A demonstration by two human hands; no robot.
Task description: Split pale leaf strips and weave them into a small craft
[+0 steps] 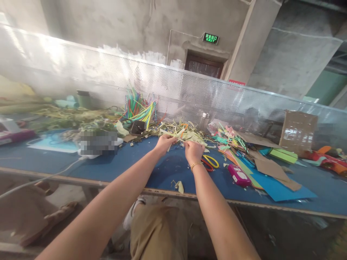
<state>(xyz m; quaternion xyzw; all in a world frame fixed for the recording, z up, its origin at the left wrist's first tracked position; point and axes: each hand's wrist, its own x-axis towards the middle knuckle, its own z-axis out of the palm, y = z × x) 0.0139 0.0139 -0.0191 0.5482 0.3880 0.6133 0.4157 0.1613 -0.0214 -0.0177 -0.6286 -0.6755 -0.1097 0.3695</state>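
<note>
And here are the two hands, close together over the middle of the blue table (pixel 159 173), thumbs and fingers drawn in narrow: the left hand (pixel 166 142) and the right hand (pixel 193 150) pinch a thin pale strip (pixel 179 139) between them, its exact shape too small to make out. Right behind it, a tangled heap of pale green scraps (pixel 191 133) sprawls toward the mesh screen (pixel 173 86), where a metal-capped bottle (pixel 204 122) stands upright. A gold bracelet (pixel 195 165) circles the right wrist, and just beside it lies a yellow loop (pixel 211 161)! Over to the right, a bright pink box (pixel 239 175) sits beside a blue sheet (pixel 280 185), with brown cardboard (pixel 272 169) partly over that. Left of the heap, a black box (pixel 138 127) sits in front of a splash of coloured strands (pixel 139 108), and one lone scrap (pixel 179 186) lies at the table's near edge, well apart from the hands.
</note>
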